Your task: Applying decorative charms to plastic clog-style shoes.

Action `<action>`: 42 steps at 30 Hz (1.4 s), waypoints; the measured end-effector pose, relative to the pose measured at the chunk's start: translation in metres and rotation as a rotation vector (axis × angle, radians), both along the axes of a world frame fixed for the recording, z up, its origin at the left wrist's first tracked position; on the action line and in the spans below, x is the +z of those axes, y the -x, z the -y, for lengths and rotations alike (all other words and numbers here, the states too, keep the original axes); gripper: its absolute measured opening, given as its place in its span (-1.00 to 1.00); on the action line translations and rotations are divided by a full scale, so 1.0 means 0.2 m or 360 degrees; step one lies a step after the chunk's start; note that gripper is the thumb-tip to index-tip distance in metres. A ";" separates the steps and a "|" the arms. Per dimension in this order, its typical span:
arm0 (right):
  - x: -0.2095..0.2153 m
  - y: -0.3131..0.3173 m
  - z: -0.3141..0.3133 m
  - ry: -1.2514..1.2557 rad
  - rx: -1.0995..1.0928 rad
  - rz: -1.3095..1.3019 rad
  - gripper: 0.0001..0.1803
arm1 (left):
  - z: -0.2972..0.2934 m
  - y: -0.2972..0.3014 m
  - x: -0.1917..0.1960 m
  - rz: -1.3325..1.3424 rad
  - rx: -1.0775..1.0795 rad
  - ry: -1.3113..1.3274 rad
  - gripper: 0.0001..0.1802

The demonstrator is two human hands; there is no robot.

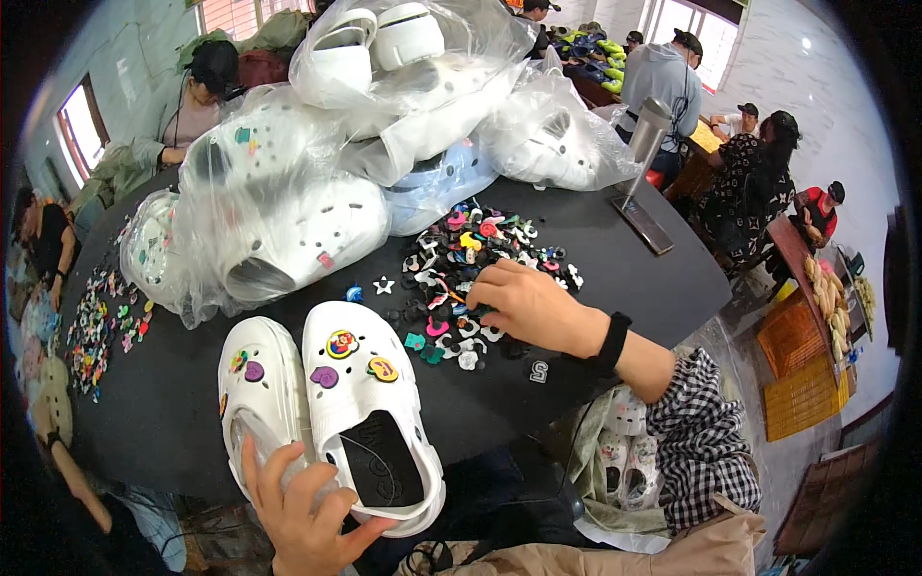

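Two white clogs lie side by side on the black table [615, 278], toes away from me. The right clog [370, 403] carries three small charms, and the left clog [259, 394] has two. My left hand [303, 509] grips the heel end of the left clog at the table's near edge. My right hand [523, 302], with a black band on the wrist, reaches into a scattered pile of small colourful charms [471, 259]; its fingertips are curled down among them. Whether it pinches one is hidden.
Clear plastic bags of white clogs [288, 211] are heaped at the back of the table. A second scatter of charms [96, 326] lies at the left. A metal tool on a flat base [639, 182] stands at the right. Several people sit around the room.
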State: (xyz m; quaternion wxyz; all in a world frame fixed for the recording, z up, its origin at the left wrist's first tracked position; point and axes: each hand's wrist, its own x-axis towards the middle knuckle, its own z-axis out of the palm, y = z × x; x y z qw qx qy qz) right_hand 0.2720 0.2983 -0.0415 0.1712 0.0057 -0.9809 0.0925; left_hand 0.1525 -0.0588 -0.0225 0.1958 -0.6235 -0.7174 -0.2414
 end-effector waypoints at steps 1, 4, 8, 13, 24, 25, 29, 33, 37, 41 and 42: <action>0.01 0.00 -0.01 0.0005 0.0003 0.0005 -0.76 | 0.00 0.00 0.00 0.0005 0.0003 0.0005 -0.52; 0.04 0.00 -0.04 0.0288 -0.0041 -0.0071 -0.83 | 0.00 0.02 0.00 0.0031 -0.0022 -0.0022 -0.51; 0.08 0.03 0.07 0.0552 -0.0038 -0.0134 -0.82 | 0.01 0.02 0.00 0.0072 -0.0023 -0.0013 -0.52; 0.00 0.10 0.24 0.0379 0.0192 0.0035 -0.81 | 0.02 0.01 0.00 0.0128 -0.0006 -0.0003 -0.55; -0.04 0.12 0.18 0.0570 0.0054 0.0143 -0.79 | 0.03 0.01 -0.01 0.0134 -0.0019 -0.0012 -0.59; -0.03 0.13 0.15 0.0891 0.0026 0.0162 -0.82 | 0.03 0.02 -0.01 0.0138 -0.0027 -0.0018 -0.59; 0.01 0.06 0.07 0.1720 -0.0259 0.0415 -0.80 | 0.03 0.03 -0.02 0.0119 -0.0046 -0.0023 -0.57; 0.05 0.01 0.05 0.1925 -0.0317 0.0431 -0.78 | 0.03 0.03 -0.02 0.0106 -0.0046 -0.0004 -0.56; 0.09 -0.06 0.03 0.2006 -0.0372 0.0360 -0.76 | 0.02 0.03 -0.03 0.0098 -0.0066 -0.0040 -0.56; 0.09 -0.19 -0.10 0.1469 -0.0509 0.0138 -0.82 | 0.02 0.02 -0.01 0.0096 -0.0043 0.0004 -0.57; 0.11 -0.23 -0.15 0.1394 -0.0613 0.0082 -0.83 | 0.02 0.02 0.00 0.0101 -0.0023 0.0018 -0.58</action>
